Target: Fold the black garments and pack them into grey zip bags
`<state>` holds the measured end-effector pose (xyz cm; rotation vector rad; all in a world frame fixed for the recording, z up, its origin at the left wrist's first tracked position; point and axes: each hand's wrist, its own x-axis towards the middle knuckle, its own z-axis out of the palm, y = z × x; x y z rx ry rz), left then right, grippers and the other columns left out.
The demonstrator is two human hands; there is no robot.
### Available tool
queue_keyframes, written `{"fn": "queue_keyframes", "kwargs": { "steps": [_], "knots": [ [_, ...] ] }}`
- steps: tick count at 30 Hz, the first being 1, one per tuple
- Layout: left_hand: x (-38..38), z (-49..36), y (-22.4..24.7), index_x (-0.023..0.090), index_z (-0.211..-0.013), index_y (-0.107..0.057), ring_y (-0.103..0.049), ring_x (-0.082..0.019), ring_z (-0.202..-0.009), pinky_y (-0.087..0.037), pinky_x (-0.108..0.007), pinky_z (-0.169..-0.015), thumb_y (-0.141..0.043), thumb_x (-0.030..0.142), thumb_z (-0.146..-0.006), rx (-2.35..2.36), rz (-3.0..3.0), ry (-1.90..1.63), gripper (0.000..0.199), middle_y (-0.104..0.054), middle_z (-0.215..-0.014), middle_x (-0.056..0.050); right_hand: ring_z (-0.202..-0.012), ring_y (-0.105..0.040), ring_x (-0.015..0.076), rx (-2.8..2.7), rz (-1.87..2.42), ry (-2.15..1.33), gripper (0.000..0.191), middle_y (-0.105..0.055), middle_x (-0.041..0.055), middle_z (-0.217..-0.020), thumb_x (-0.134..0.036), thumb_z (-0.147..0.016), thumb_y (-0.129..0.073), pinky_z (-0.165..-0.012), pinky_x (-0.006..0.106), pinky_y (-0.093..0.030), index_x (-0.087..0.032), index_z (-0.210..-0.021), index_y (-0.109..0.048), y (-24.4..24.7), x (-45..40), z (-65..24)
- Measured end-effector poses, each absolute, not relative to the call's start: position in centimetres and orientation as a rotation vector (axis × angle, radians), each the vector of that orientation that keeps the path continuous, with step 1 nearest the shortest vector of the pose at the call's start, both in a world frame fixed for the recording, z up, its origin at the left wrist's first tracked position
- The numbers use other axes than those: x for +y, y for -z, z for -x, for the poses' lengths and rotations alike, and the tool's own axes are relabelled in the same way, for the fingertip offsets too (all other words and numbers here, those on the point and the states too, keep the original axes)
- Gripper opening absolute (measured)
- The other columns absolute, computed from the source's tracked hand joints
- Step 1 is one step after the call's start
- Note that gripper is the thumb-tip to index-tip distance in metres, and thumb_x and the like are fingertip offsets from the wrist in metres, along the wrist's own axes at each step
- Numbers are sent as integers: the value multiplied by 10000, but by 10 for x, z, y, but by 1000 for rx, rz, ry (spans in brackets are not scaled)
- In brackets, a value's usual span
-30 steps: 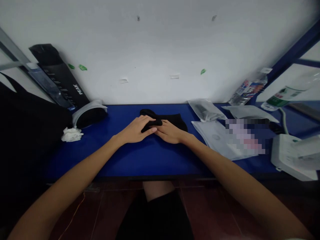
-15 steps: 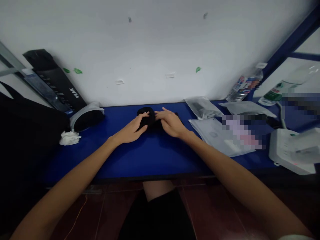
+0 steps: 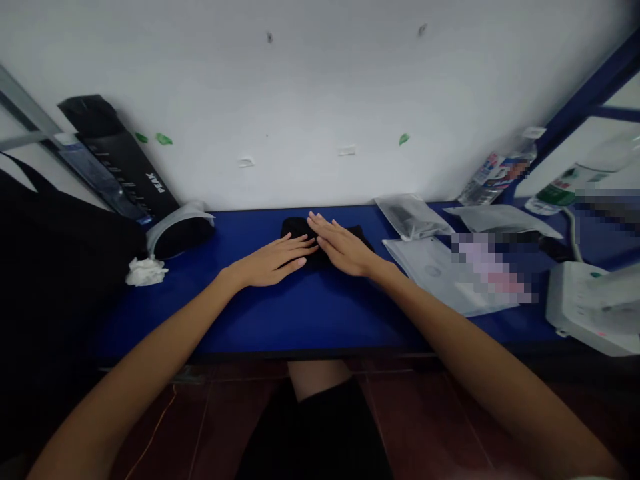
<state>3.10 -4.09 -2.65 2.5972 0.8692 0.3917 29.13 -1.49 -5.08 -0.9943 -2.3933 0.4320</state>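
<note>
A soft black piece of cloth (image 3: 295, 227) lies folded on the blue tabletop (image 3: 300, 320), near the wall; its exact kind is hard to make out. My left hand (image 3: 277, 259) rests flat on its near left part, fingers stretched out to the right. Lying flat across the middle and right of the cloth is my right hand (image 3: 345, 247), its fingers straight and pointing to the far left. The fingertips of both hands almost meet over the cloth and hide much of it.
To the right lie a zip bag (image 3: 413, 217) with something dark inside and a flat clear pouch (image 3: 430, 267). Bottles (image 3: 495, 173) and a white device (image 3: 580, 307) stand farther right. At left are a crumpled tissue (image 3: 146, 271), a black PEAK box (image 3: 130, 160) and a black bag (image 3: 60, 253).
My fingers have gone from curled around the raised left end of the cloth to stretched flat on it. The cloth now lies lower and flatter. The view has shifted slightly.
</note>
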Motion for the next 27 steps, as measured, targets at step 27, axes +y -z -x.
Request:
{"fn": "queue_keyframes", "kwargs": {
  "steps": [27],
  "knots": [
    [-35,-40,36,224,-939,-629,-522,-377,-1368,-383,-543,-1178,-647,614,-956,1965,-1974,-754,390,-682,-1283,-141,-1720,-135,307,-2622,1204,-343,766,-181,163,-1835,-529,-1146,-153,-1387,617,-93,-86,-1766,-226,55,-27,-280]
  ]
}}
